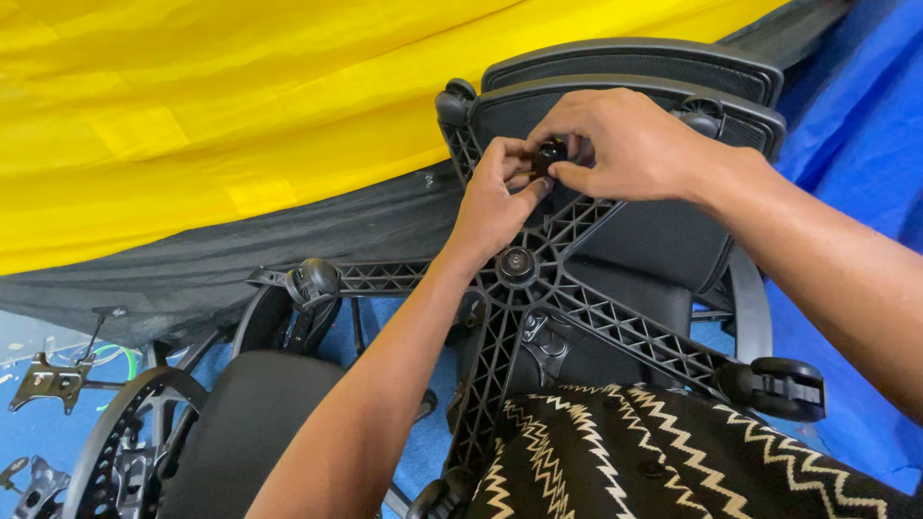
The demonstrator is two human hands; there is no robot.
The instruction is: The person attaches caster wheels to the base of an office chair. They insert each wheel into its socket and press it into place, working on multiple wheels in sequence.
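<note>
While the black five-spoke plastic chair base [538, 288] is lying upside down across the person's lap, both hands are working at the tip of the spoke pointing toward 12 o'clock. The left hand [495, 197] is bracing that spoke from the 9 o'clock side, with its fingers [519, 159] narrowed around a small black caster wheel [550, 154]. The right hand [615, 139] is coming in from 2 o'clock and pinching the same wheel from above, so it looks like the base is being held steady on the knees to keep the socket facing up.

Counting casters: I'm seeing three already sitting on spoke ends, one at 9 o'clock [312, 282], one at 4 o'clock [784, 384] and one at 6 o'clock [437, 498], plus the one being gripped. Two curved black mesh chair backs [663, 62] are stacking behind at 1 o'clock. A black padded seat cushion [255, 423] is lying at 7 o'clock on the blue floor covering [38, 432], and a yellow tarp [240, 106] is draping over the top.
</note>
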